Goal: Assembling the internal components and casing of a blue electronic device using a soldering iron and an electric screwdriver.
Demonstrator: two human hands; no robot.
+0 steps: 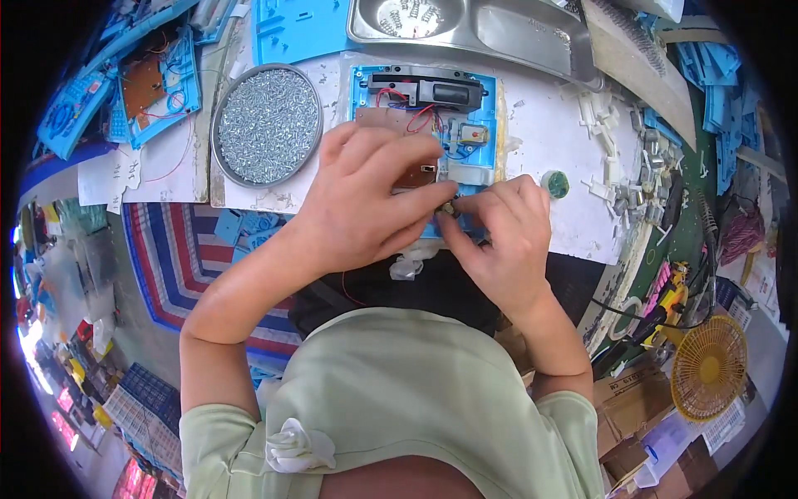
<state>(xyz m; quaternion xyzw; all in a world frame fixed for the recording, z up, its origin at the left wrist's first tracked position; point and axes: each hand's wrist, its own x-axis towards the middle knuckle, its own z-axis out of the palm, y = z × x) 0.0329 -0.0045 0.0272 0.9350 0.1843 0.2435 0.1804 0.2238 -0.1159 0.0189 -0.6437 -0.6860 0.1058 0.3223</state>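
Observation:
A blue plastic casing (490,125) lies open in front of me, with a black speaker-like part (453,93), a brown circuit board (411,176) and red and blue wires inside. My left hand (353,200) reaches over its left half, fingers bent, and the fingertips meet at a small part (450,205) near the casing's lower edge. On the other side of that part, my right hand (507,237) pinches it between thumb and forefinger. It looks greenish and metallic, but the fingertips cover most of it, so its kind is unclear.
A round metal dish of small screws (268,125) stands left of the casing. A steel tray (532,37) with small parts sits at the back. Further right lie a green round thing (555,184) and several white plastic pieces (607,158). Blue casings with wires (158,83) pile up at left.

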